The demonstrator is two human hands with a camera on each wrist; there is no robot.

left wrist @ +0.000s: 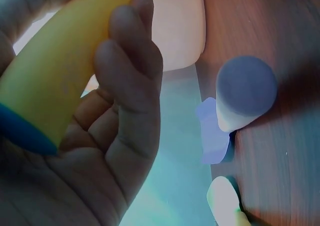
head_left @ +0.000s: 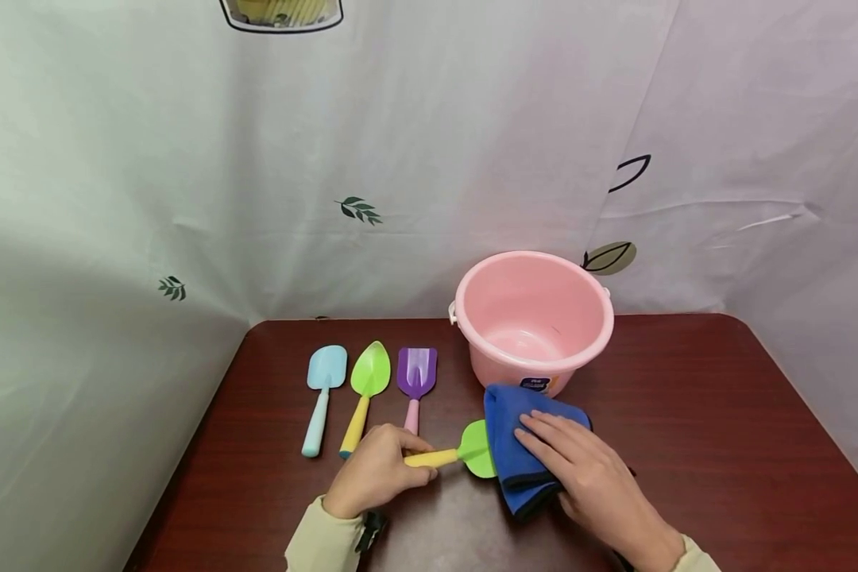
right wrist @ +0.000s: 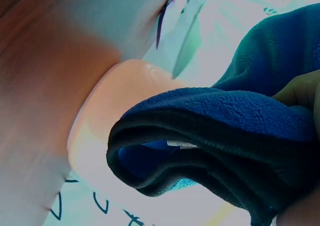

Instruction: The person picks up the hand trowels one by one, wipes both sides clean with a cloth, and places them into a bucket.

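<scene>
In the head view my left hand (head_left: 384, 469) grips the yellow handle of a toy shovel (head_left: 477, 451) with a round green blade. The left wrist view shows the fingers and thumb around that yellow handle (left wrist: 55, 61), which ends in a blue cap. My right hand (head_left: 592, 477) holds a folded blue towel (head_left: 518, 445) with black edging, fingers lying over its top. The towel covers the far part of the green blade. Close up in the right wrist view, the towel (right wrist: 240, 111) is folded over in a loop.
A pink bucket (head_left: 482, 353) stands behind the towel at the back of the brown table (head_left: 715, 413). Left of it lie a light blue shovel (head_left: 326, 369), a green pointed one with yellow handle (head_left: 370, 371) and a purple one with pink handle (head_left: 416, 372). Patterned fabric (head_left: 415, 119) hangs behind.
</scene>
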